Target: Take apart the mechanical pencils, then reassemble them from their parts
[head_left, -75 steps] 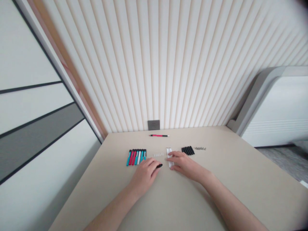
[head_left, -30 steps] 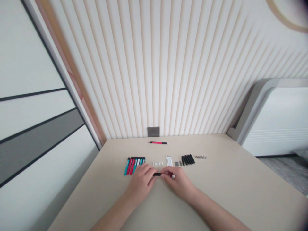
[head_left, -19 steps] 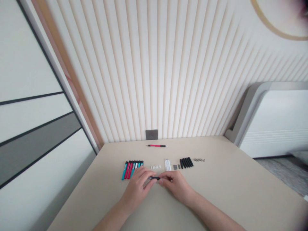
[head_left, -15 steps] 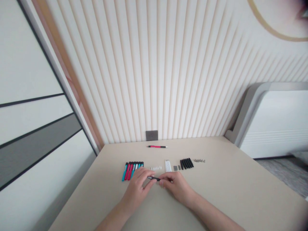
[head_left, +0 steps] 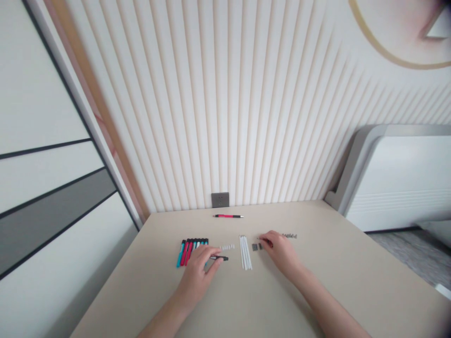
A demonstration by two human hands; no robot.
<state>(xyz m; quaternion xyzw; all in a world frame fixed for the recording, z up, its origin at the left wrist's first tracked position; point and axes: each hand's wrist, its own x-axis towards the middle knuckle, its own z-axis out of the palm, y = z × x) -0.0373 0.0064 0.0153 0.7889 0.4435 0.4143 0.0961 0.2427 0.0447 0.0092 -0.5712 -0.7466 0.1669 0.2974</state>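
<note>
My left hand (head_left: 200, 270) pinches a black pen part (head_left: 221, 258) between thumb and fingertips, just above the table. It partly covers a row of pen barrels (head_left: 185, 253) in blue, red and white with black ends. My right hand (head_left: 278, 249) is closed, its fingertips together above small grey pieces (head_left: 255, 247). A tiny thing seems to stick out at those fingertips, too small to make out. The black grips that lay in this spot are hidden behind this hand. White refill tubes (head_left: 245, 253) lie side by side between the hands, with small white pieces (head_left: 228, 247) to their left.
A red and black pen (head_left: 228, 216) lies at the back of the table (head_left: 225, 305), below a dark wall socket (head_left: 220, 200). Small metal springs or tips (head_left: 290, 236) sit in a row beyond my right hand. A white headboard (head_left: 398, 173) stands at the right.
My right hand has left the black pen part and moved right and away from me, over the black grips. My left hand still holds the part and has shifted slightly left.
</note>
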